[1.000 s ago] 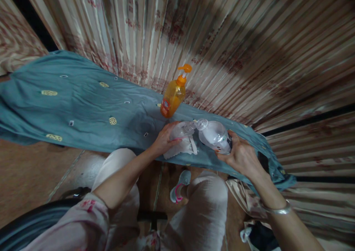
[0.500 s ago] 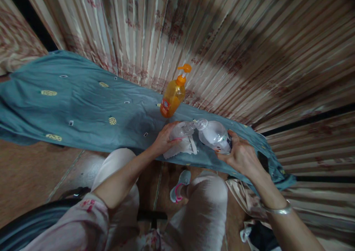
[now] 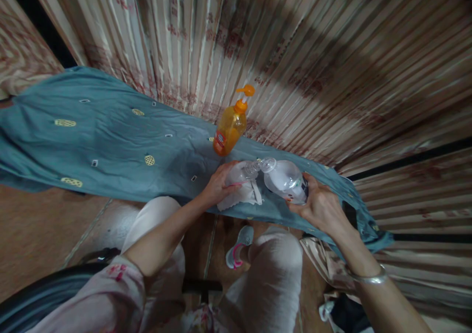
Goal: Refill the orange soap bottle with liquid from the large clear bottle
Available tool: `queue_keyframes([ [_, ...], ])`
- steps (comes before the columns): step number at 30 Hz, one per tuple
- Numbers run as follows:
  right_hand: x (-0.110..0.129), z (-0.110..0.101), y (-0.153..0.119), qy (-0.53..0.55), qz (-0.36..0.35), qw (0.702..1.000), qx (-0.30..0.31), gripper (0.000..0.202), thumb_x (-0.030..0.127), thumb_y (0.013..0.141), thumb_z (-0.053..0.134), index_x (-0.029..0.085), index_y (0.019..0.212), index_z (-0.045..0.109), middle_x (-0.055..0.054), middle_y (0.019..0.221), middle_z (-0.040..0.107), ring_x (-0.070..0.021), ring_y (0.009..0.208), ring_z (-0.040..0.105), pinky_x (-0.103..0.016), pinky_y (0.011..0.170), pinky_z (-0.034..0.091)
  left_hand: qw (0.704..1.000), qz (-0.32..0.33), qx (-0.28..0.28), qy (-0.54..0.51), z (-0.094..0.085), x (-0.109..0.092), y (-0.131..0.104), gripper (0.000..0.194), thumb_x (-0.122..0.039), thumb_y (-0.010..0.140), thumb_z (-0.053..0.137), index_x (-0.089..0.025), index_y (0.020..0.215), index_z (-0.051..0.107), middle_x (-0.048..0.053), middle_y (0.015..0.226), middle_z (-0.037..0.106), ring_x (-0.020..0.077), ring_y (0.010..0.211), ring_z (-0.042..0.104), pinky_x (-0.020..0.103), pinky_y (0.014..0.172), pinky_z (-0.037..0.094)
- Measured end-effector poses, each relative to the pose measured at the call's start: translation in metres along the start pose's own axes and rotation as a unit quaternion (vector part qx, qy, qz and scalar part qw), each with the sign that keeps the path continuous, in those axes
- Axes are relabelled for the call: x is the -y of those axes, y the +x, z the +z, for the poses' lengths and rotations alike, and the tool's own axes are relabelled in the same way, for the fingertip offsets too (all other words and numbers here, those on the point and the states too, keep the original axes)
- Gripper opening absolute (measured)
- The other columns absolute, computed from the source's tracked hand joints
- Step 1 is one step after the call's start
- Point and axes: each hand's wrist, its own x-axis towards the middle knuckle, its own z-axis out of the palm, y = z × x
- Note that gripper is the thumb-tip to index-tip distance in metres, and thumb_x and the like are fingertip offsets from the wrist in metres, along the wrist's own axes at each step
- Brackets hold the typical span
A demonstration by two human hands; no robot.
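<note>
My left hand (image 3: 220,184) is wrapped round a small clear bottle (image 3: 239,174), its neck tilted up to the right. Gripped by my right hand (image 3: 317,201) is a larger clear bottle (image 3: 283,178) with a dark label near its base, tipped to the left. The two bottle mouths meet or nearly meet; whether liquid passes between them I cannot tell. A white cloth or tissue (image 3: 241,198) lies under the small bottle. Behind them an orange pump bottle (image 3: 229,129) stands upright on the blue-green cloth.
The blue-green cloth (image 3: 121,141) covers a narrow table in front of a pleated curtain (image 3: 206,43). A dark flat object (image 3: 349,214) lies beside my right wrist. Below the table's edge are my knees, a shoe (image 3: 239,247) and a dark bag (image 3: 350,316).
</note>
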Motion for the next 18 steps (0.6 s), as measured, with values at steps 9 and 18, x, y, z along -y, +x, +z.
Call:
queue_keyframes([
  [9,-0.0018,0.0021,-0.0003,-0.002,-0.007,1.0,0.0,0.066,0.047,0.071,0.062,0.006,0.122,0.05,-0.017,0.093,0.07,-0.0297,0.082,0.066,-0.037,0.071,0.049,1.0,0.005,0.001,-0.007,0.0002,0.0005,0.0,0.063,-0.043,0.082,0.065,-0.019,0.135,0.043,0.011,0.135,0.054,0.027,0.125,0.051,0.042,0.108,0.04],
  [18,-0.0025,0.0027,-0.0013,-0.006,-0.016,1.0,-0.012,0.065,0.047,0.072,0.062,0.008,0.122,0.05,-0.016,0.092,0.069,-0.0299,0.083,0.066,-0.038,0.073,0.049,1.0,0.014,-0.004,-0.007,0.0003,0.0004,0.0002,0.063,-0.042,0.082,0.065,-0.016,0.135,0.043,0.012,0.134,0.055,0.026,0.124,0.052,0.04,0.108,0.04],
])
